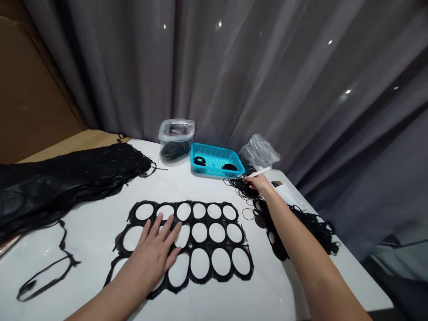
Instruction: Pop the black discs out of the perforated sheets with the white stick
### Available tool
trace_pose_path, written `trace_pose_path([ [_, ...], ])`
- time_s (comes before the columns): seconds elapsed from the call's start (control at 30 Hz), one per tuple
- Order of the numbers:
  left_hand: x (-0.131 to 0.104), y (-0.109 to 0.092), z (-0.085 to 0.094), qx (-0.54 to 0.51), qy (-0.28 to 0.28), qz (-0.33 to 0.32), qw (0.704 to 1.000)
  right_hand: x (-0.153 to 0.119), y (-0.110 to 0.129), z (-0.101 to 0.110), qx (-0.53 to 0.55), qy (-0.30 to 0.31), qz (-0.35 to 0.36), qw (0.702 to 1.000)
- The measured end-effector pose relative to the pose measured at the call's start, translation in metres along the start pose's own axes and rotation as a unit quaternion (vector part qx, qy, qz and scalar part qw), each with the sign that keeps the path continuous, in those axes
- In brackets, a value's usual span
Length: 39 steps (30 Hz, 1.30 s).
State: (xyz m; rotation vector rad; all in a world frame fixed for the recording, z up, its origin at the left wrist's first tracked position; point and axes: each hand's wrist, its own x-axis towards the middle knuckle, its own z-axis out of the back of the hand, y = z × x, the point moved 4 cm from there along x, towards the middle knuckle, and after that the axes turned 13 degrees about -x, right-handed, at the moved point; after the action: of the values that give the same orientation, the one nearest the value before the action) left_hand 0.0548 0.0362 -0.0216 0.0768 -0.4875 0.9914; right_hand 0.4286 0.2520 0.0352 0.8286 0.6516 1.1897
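Note:
A thin black sheet with rows of round holes (191, 240) lies flat on the white table. My left hand (154, 249) rests palm down on its left half, fingers spread, covering some of the holes. Farther off to the right, my right hand (257, 183) is closed around a slim white pen-like stick (261, 172); its exact kind is unclear. That hand is at a tangled pile of thin black rings (243, 188), and whether it also pinches a ring is too small to tell. One loose ring (248, 214) lies nearer to me.
Behind stand a blue basket (217, 173) with black rings inside, a clear bagged tub (176, 140) and a clear plastic bag (259, 151). Black sheets (67, 183) are stacked at left, near a loose black strip (45, 281). Black scraps (309, 227) lie beyond my right forearm.

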Motion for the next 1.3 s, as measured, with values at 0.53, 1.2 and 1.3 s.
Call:
trace_pose_path([
  [0.53,-0.019,0.014,0.043,-0.051,0.026,0.063,0.996,-0.046,0.046,-0.011,-0.202,-0.107,0.219,0.949],
  [1.2,-0.024,0.007,0.034,-0.032,0.026,0.071,0.997,-0.187,0.104,-0.196,-0.034,0.355,0.259,0.898],
  [1.3,-0.024,0.006,0.033,-0.037,0.025,0.071,0.996,-0.187,0.103,-0.197,-0.031,0.358,0.254,0.898],
])
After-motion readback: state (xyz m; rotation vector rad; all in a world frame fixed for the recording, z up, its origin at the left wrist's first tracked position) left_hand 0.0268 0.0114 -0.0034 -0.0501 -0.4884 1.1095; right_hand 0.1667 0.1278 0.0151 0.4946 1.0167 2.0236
